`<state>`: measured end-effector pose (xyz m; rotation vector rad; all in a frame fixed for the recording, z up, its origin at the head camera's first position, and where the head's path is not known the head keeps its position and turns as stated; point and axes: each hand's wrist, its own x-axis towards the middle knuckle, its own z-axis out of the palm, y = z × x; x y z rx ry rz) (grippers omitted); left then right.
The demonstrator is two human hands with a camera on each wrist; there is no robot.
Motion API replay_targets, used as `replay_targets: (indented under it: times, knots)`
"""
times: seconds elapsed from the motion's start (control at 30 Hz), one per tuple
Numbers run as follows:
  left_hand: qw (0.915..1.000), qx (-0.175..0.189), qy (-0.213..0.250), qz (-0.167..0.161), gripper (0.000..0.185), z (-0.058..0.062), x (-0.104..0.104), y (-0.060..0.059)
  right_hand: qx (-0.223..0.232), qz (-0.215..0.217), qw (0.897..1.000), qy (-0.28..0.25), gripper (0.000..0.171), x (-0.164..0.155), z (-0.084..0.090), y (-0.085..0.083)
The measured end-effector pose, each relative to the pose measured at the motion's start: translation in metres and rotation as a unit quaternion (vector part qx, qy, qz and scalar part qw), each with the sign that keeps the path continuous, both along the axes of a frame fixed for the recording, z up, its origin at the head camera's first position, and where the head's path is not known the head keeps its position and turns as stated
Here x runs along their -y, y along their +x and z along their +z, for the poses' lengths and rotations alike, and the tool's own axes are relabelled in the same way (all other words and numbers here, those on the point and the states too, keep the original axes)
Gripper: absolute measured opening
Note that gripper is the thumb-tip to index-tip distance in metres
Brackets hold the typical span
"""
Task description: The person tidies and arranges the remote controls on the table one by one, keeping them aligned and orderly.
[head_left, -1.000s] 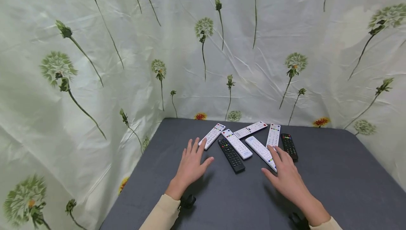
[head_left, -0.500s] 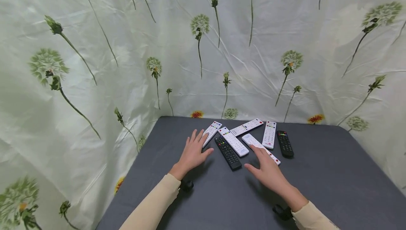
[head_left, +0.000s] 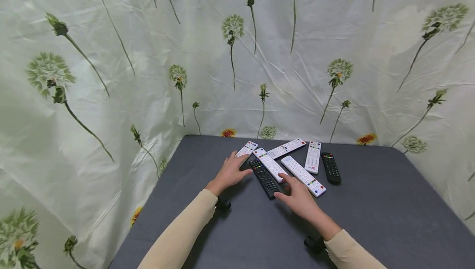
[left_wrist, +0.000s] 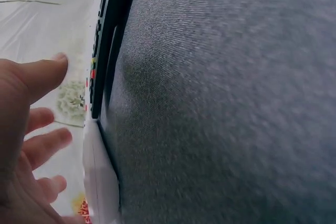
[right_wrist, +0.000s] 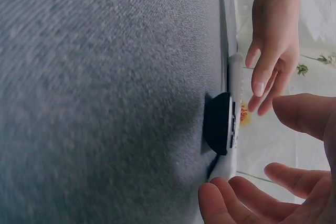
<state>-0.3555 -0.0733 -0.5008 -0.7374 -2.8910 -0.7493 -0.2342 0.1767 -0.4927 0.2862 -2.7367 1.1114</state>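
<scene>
Grey felt-like cloth covers the table (head_left: 389, 219), and two cream sleeves reach forward over its near part. Nearest, the right hand (head_left: 298, 197) hovers palm down with fingers relaxed and spread, holding nothing; its fingertips lie at the near ends of a black remote (head_left: 264, 177) and a white remote with coloured keys (head_left: 303, 175), though contact cannot be made out. To the left and slightly farther, the left hand (head_left: 231, 171) is likewise loose and holding nothing, its fingers lying over the near end of a white remote (head_left: 247, 148) at the left edge of the cluster, thumb just beside the black one. Between the two hands another white remote (head_left: 270, 163) lies diagonally. Farther back sit a slanted white remote (head_left: 287, 148), an upright white one (head_left: 313, 156) and a second black remote (head_left: 330, 167). Behind everything hangs a pale dandelion-print curtain (head_left: 148, 54).
</scene>
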Motion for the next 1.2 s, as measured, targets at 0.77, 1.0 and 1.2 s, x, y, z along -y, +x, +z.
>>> replay_targets:
  times: [0.77,1.0,1.2]
  knots:
    - [0.9954,0.027,-0.076,0.051,0.047,-0.005,-0.018,-0.017,0.019,-0.054,0.998,-0.010,0.044,0.014,-0.018,-0.010]
    - [0.9961,0.015,-0.070,0.053,0.046,-0.005,-0.021,-0.020,0.022,-0.054,0.998,0.010,0.048,0.016,-0.017,-0.012]
    - [0.9961,0.005,-0.072,0.051,0.044,-0.004,-0.023,-0.015,0.031,-0.051,0.998,0.005,0.052,0.018,-0.018,-0.011]
